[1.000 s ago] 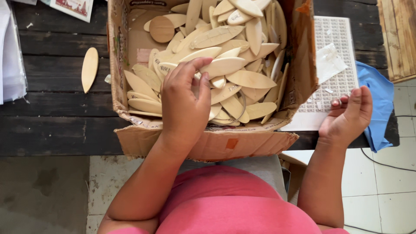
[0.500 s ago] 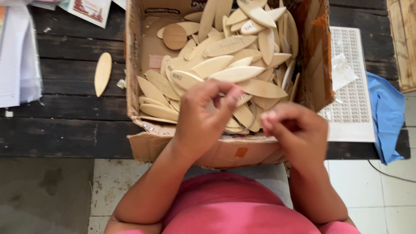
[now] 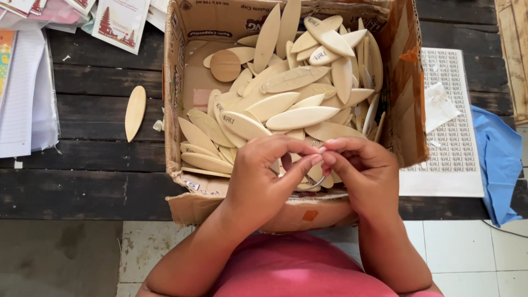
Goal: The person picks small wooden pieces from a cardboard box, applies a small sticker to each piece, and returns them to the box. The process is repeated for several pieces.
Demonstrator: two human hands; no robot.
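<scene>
Far left, a stack of papers and printed cards [image 3: 25, 82] sat on the dark plank surface [image 3: 88, 165], and one loose surfboard-shaped wooden blank [image 3: 135, 112] lay flat on the planks just left of the cardboard box [image 3: 175, 82].

The box was piled with more surfboard-shaped wooden pieces [image 3: 300, 117], plus one round wooden disc [image 3: 225, 65] near the back left corner.

Now the change: a second earlier the left hand [image 3: 261, 184] was digging in the pile alone while the right hand [image 3: 366, 176] hung open off to the side, over by the box's right edge. By this moment both had come together over the near edge of the box, fingertips pinched and touching each other. A thin pale loop, looked like wire or cord [image 3: 314, 186], curved out below the fingers, so both hands seemed closed on something small between them. Couldn't tell exactly what it was, the fingers covered it. My guess is the picking part was over and the fiddly two-handed bit had started.

Right of the box lay a white sheet of printed stickers [image 3: 456, 137] with a small clear plastic bag [image 3: 440, 105] on it, and a blue cloth [image 3: 500, 159] at the edge.
</scene>
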